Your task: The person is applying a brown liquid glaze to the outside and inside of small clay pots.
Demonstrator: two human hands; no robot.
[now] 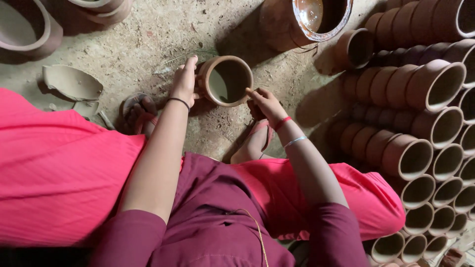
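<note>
A brown clay pot point(226, 80) with a wide round mouth is held above the dirt floor, its opening turned toward me. My left hand point(184, 81) grips its left side, fingers wrapped on the outer wall. My right hand point(266, 104) pinches the rim at the lower right, thumb and fingers on the edge. A black band circles my left wrist; red and silver bangles sit on my right wrist.
Rows of stacked clay pots point(420, 123) lie on their sides along the right. A large pot with a glossy inside point(316, 15) stands at the top. Broken shards point(71, 81) lie at the left, big pot rims point(29, 29) top left. My sandalled feet point(141, 111) rest on the floor.
</note>
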